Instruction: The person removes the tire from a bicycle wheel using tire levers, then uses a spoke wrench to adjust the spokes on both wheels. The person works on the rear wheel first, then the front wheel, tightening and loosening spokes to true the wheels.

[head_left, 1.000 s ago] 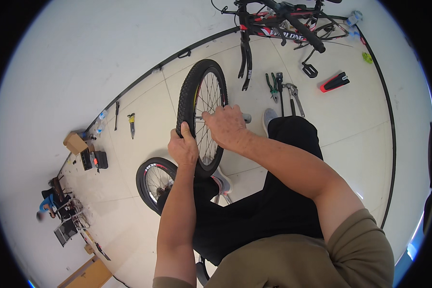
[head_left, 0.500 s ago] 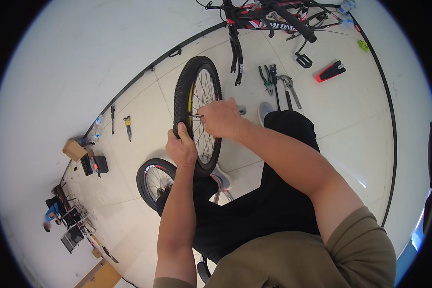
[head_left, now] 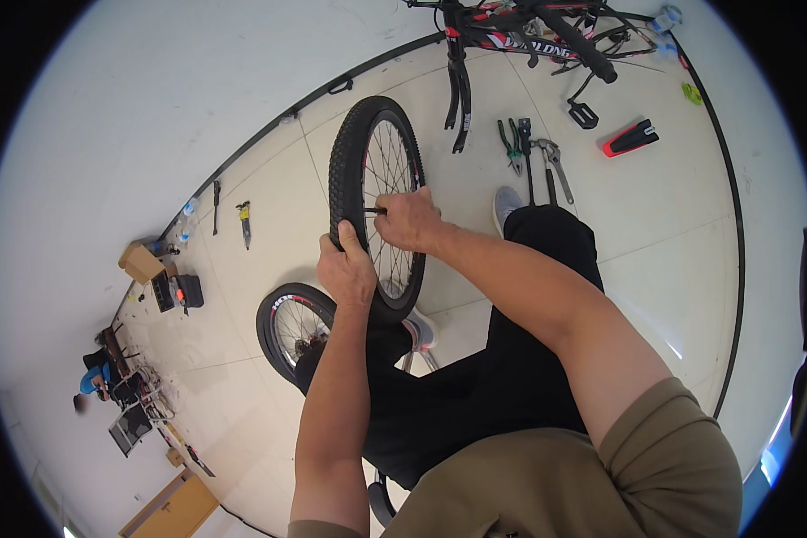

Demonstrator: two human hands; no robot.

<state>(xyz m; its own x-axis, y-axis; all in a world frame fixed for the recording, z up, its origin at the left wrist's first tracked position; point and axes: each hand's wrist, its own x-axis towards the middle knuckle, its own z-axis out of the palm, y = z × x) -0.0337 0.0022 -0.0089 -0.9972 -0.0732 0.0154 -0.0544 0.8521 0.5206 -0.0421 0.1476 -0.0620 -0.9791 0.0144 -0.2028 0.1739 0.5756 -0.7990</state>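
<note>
**Wheel held upright between the knees, valve end in the fingers**

The bicycle wheel (head_left: 377, 202), black knobby tyre on a spoked rim, stands upright on the floor in front of the seated person, braced against the legs. It looks stiff and moderately light; the rubber tread should grip well in a palm, while the thin spokes are the part likely to bend or pinch a finger. The tyre's outer edge reads as the safest place to hold.

The left hand (head_left: 347, 269) is clenched around the tyre on its near side. The right hand (head_left: 408, 220) reaches through beside the spokes, fingertips pinched on a small dark stem (head_left: 374, 211) at the rim.

Behind the wheel, a bicycle frame (head_left: 511, 36) lies by the wall, well apart. A second wheel (head_left: 289, 325) lies flat near the person's left knee, close enough to crowd that side. Pliers and wrenches (head_left: 531, 152) lie on the tiles near the right shoe, with a red-and-black saddle (head_left: 632, 137) farther out. A cardboard box (head_left: 141, 263) sits by the far wall.
</note>
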